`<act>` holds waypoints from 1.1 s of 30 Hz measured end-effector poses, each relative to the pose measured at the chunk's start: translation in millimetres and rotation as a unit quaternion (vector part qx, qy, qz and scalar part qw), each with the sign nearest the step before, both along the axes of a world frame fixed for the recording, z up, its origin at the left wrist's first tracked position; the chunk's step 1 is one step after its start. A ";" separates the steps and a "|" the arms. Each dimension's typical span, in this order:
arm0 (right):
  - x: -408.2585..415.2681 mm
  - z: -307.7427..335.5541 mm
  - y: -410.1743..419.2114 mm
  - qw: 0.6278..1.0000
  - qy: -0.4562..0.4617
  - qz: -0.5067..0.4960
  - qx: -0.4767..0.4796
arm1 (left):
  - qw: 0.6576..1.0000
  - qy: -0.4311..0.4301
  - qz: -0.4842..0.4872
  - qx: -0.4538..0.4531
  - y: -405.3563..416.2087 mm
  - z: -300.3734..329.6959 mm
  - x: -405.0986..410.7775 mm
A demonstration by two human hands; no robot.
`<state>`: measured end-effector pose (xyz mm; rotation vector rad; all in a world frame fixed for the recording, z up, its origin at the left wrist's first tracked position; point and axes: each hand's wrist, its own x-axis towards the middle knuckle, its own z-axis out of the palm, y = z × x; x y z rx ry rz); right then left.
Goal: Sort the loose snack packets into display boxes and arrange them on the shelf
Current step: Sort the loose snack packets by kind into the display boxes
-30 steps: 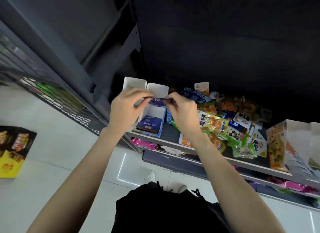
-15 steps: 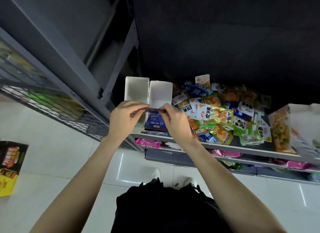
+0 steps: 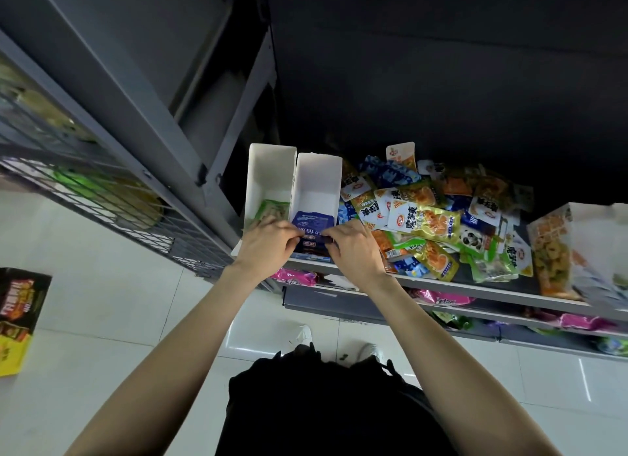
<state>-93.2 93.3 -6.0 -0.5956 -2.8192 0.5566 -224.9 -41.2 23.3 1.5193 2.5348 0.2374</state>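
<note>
Two white display boxes stand side by side at the shelf's left end. The left box [image 3: 270,170] holds a green packet [image 3: 270,209]. The right box [image 3: 317,180] holds dark blue packets [image 3: 312,223]. My left hand [image 3: 266,243] and my right hand [image 3: 353,246] meet at the front of the right box, fingers pinched on the ends of a blue packet [image 3: 311,243] lying on the stack. A heap of loose snack packets [image 3: 428,221] covers the shelf to the right of the boxes.
A printed orange display box [image 3: 557,252] stands at the shelf's right end. The grey shelf edge [image 3: 475,287] runs below the hands, with pink packets [image 3: 295,275] on a lower shelf. A wire mesh rack [image 3: 102,197] is at left; a black-and-yellow carton [image 3: 17,316] lies on the floor.
Both hands have come down with the blue packet from above the right box to its front, onto the stack. The view has shifted closer to the shelf.
</note>
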 end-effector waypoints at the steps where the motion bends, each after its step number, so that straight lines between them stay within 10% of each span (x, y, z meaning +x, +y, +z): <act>1: 0.7 0.7 2.3 1.000 -0.014 0.017 -0.013 | 1.000 -0.004 0.002 -0.022 0.5 -1.4 1.1; 9: 13.2 5.2 55.6 0.996 0.078 -0.027 -0.041 | 0.998 -0.026 0.053 -0.010 2.3 -4.9 12.0; 18: -49.9 -28.6 102.4 0.957 -0.267 0.053 0.101 | 0.998 -0.020 0.048 -0.024 9.0 -16.8 40.0; 25: -15.2 -40.0 103.3 0.920 -0.331 0.089 0.190 | 0.997 -0.039 0.061 -0.012 10.0 -15.7 45.6; 33: 73.3 -43.3 73.7 0.918 -0.331 0.088 0.202 | 0.959 -0.040 0.003 0.280 32.6 -7.3 95.4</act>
